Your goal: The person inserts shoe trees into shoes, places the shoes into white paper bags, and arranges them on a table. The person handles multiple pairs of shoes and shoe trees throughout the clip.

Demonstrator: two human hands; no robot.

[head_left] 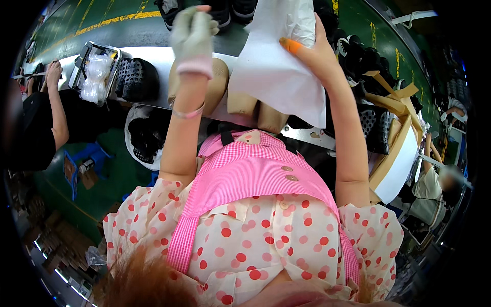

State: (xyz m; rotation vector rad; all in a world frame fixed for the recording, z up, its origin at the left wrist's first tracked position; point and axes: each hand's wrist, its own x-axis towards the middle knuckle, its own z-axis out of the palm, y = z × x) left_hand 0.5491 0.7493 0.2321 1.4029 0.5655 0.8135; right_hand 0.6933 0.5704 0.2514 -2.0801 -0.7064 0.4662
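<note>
White paper (279, 77) hangs in a broad sheet from my right hand (317, 51), which grips it near the top. An orange cover wraps that thumb, and a crumpled white wad (300, 25) shows beside the fingers. To the left, my left hand (193, 43) is raised in a pale knit glove with a pink cuff. Its fingers are loosely bent, a little blurred, and nothing shows in them. Below both hands, tan rounded pieces (217, 84) lie on the white bench top (161, 66); the paper partly hides some of them.
Dark studded shoes (139, 79) and a metal tray (115, 53) of clear plastic packets stand left. Black shoes (365, 59) and an opened cardboard box (401, 112) are at right. A blue stool (84, 166) stands lower left. Other people work at both sides.
</note>
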